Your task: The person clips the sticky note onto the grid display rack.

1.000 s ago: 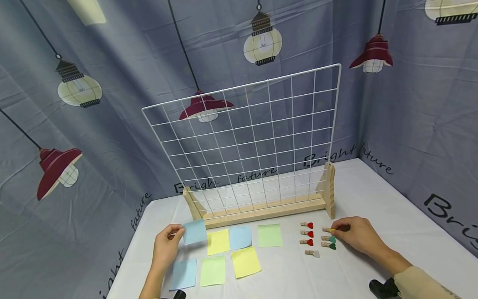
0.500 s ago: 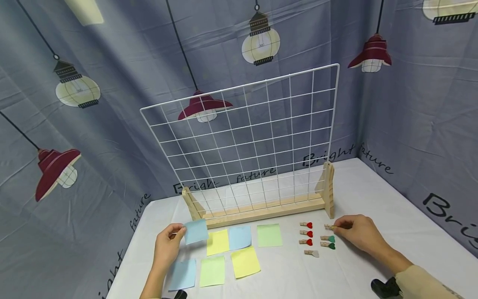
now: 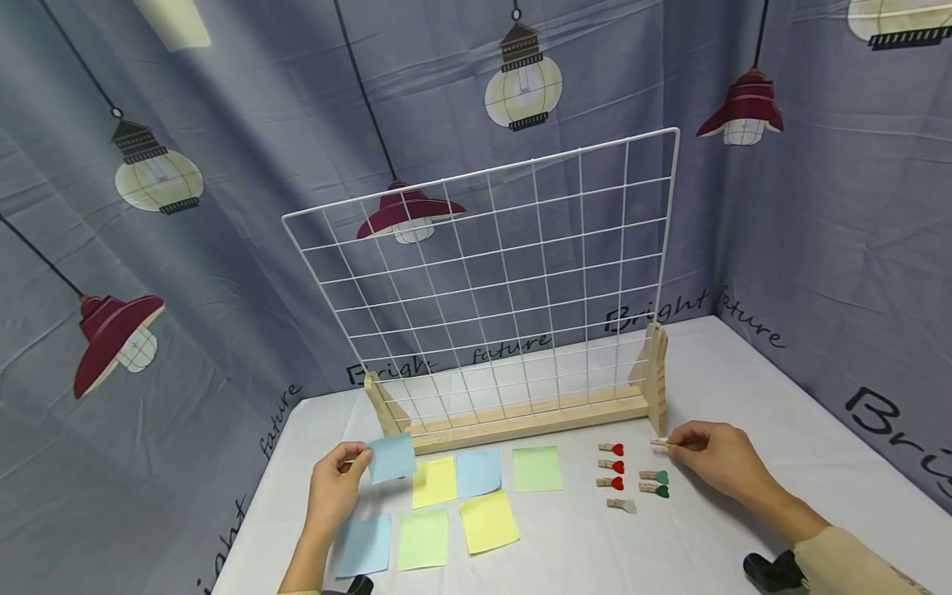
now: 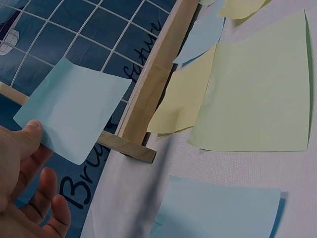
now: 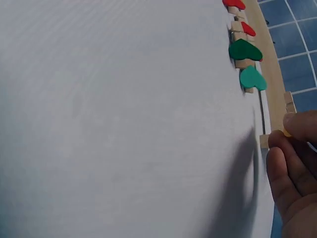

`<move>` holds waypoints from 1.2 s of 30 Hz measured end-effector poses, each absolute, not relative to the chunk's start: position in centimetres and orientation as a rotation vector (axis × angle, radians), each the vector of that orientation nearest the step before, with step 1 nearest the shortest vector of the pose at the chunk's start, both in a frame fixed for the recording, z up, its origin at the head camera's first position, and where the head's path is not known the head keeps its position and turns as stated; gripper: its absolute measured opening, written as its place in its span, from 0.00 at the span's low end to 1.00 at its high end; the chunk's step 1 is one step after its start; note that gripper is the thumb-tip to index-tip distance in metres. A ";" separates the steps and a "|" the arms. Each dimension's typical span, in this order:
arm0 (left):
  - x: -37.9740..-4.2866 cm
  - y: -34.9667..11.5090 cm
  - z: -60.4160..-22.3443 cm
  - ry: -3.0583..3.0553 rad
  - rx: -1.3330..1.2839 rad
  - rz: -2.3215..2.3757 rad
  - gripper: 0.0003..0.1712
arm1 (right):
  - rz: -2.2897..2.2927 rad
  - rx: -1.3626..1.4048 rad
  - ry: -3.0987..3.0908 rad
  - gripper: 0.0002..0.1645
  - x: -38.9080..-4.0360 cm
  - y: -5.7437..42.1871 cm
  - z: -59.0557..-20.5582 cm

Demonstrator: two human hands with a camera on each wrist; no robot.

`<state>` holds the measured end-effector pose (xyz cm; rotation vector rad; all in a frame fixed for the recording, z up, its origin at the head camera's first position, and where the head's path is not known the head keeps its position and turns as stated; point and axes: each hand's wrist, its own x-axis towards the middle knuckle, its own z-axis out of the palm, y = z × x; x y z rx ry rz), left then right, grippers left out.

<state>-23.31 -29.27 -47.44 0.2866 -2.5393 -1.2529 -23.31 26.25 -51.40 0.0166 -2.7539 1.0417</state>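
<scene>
My left hand [image 3: 333, 487] pinches a blue sticky note [image 3: 392, 459] by its edge between thumb and index finger, above the table at the rack's left foot. In the left wrist view the note [image 4: 74, 111] is tilted, the other fingers loosely bent. At the right, my right hand [image 3: 717, 459] pinches a small wooden clothespin [image 3: 659, 442], raised off the cloth near the rack's right foot. A bit of yellow shows at the fingertips in the right wrist view, where the fingers hide most of the clothespin [image 5: 290, 102]. Below it lie two green-heart clothespins [image 3: 654, 483].
A white wire grid stands in a wooden base [image 3: 528, 424] at the back. Blue, yellow and green sticky notes [image 3: 424, 541] lie in front. Three red-heart clothespins [image 3: 611, 466] and a pale-heart one [image 3: 621, 505] lie left of the green ones. A patterned curtain [image 3: 833, 248] surrounds the table.
My right hand has picked up the yellow-heart clothespin from the top of its column and moved it slightly up and right. The left hand, with the blue note, has barely shifted.
</scene>
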 end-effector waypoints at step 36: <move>-23.8 -28.3 -46.9 -2.513 0.200 -1.288 0.08 | 1.118 0.201 -2.705 0.20 -24.3 23.5 -46.7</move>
